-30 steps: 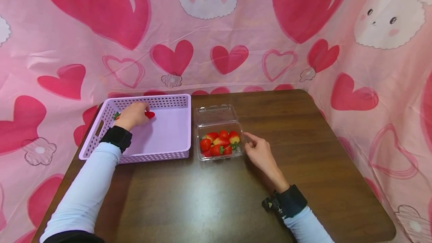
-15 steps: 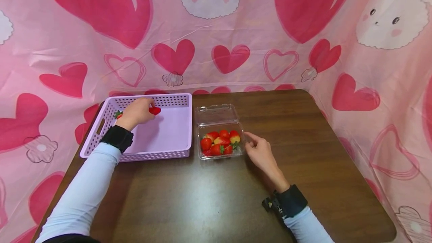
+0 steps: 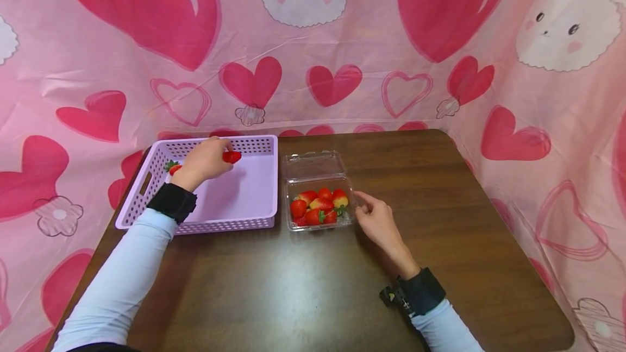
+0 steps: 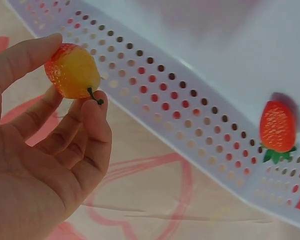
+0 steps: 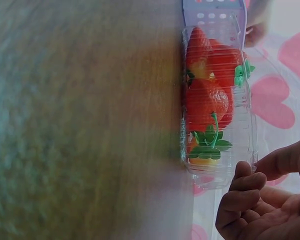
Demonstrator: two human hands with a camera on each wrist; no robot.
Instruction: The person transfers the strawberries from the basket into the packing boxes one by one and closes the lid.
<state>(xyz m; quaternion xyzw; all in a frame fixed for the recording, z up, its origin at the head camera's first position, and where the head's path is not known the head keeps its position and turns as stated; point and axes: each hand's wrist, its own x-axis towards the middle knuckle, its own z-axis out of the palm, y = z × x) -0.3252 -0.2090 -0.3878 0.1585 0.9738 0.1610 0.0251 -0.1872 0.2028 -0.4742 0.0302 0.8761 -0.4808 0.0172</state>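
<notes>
My left hand [image 3: 204,161] pinches a red and yellow toy-like strawberry [image 4: 72,71] by its sides, above the inside of the lilac basket [image 3: 251,189]. In the left wrist view its short green stem shows between the fingers. Another red strawberry [image 4: 278,127] with green leaves lies in the basket, partly behind my hand in the head view. At the table's middle stands a clear plastic clamshell box [image 3: 288,226], lid raised, with several strawberries [image 3: 320,208] inside. My right hand [image 3: 380,224] holds the box's right rim between thumb and fingers.
The brown wooden table [image 3: 313,292] carries the basket on its left, close beside the box. The box's hinged lid [image 3: 314,165] lies back toward the far edge. Behind the table hangs a pink heart-patterned cloth [image 3: 371,37].
My left hand has moved right and slightly away with the strawberry, uncovering more of the other strawberry in the basket. The right hand stays at the box.
</notes>
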